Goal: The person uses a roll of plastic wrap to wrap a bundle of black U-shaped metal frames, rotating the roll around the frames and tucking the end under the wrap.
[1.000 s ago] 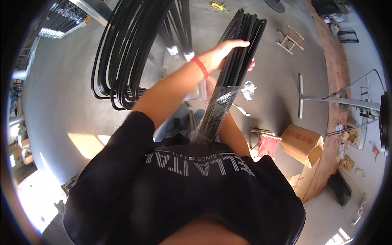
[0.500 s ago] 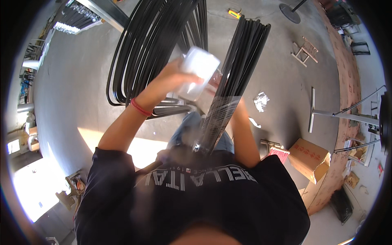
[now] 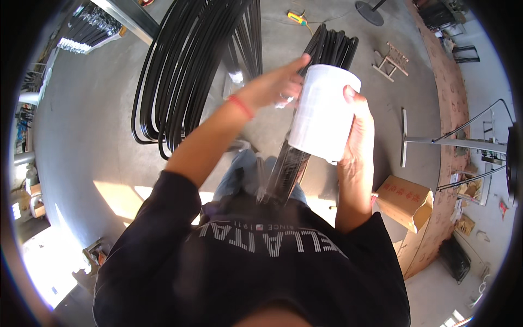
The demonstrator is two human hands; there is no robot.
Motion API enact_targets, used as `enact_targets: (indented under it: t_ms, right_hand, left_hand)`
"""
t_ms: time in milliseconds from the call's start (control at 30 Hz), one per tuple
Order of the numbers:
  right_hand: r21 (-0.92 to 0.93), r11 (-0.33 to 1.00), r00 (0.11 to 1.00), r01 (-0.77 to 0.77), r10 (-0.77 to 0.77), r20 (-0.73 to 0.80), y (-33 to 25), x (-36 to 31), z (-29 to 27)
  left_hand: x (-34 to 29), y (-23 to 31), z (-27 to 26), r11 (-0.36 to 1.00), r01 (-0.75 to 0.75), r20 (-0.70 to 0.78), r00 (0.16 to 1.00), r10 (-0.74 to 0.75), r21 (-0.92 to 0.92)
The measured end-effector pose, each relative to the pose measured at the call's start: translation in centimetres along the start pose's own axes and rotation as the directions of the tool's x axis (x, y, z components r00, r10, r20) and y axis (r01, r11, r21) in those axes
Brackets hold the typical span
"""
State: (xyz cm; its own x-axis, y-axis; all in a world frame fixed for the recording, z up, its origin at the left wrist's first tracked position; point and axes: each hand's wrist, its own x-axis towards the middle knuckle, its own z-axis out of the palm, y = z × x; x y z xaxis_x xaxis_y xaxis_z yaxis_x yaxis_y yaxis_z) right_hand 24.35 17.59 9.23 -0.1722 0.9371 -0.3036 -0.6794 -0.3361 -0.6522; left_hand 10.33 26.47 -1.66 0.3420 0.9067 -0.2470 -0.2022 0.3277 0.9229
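My right hand (image 3: 359,131) grips a white roll of plastic film (image 3: 324,109) from its right side, thumb on the outer face. The roll hangs in front of an upright bundle of black bent tubes (image 3: 333,48) and hides its middle. Clear film wraps the bundle's lower part (image 3: 287,170), close to my body. To the left of the roll is my left hand (image 3: 278,87), slightly blurred, its fingers stretched toward the bundle's upper part. A small whitish scrap shows by its fingers; whether it touches them I cannot tell.
A large stack of black bent tubes (image 3: 182,76) hangs at the left from a metal beam (image 3: 128,19). On the floor are a yellow tool (image 3: 296,18), a round stand base (image 3: 370,13), a small wooden stool (image 3: 391,61) and a cardboard box (image 3: 404,200). A metal stand (image 3: 452,143) is at the right.
The film roll has passed from my left hand to my right and now lies in front of the bundle. My left hand has let go and moved up and right.
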Motion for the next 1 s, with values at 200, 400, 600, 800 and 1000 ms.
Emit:
enact_targets:
  t_ms: [200, 400, 600, 800, 1000]
  right_hand:
    - [0.057, 0.993, 0.994, -0.101, 0.098, 0.057, -3.3, 1.1, -7.7]
    - [0.111, 0.991, 0.990, -0.073, 0.085, -0.110, 11.0, 9.7, -24.0]
    - [0.367, 0.918, 0.940, -0.153, 0.021, 0.340, 16.2, 15.5, -7.7]
    - [0.117, 0.993, 0.957, 0.031, -0.064, 0.285, 14.1, 16.6, -1.7]
    - [0.257, 0.962, 0.874, -0.088, -0.049, 0.483, 14.2, 17.7, -4.1]
  left_hand:
    - [2.6, 1.6, 6.7, 0.716, 0.315, 0.226, 0.949, -0.221, -0.623]
    - [5.1, 0.1, 6.1, 0.645, 0.558, 0.612, 0.772, -0.172, -0.522]
    - [1.1, 5.8, -0.4, 0.281, -0.109, 0.029, 0.962, 0.273, 0.953]
    - [-4.6, 4.6, -5.9, 0.821, -0.116, -0.145, 0.961, 0.234, 0.560]
    - [-5.1, 6.9, -5.9, 0.909, 0.104, -0.214, 0.977, -0.017, 0.403]
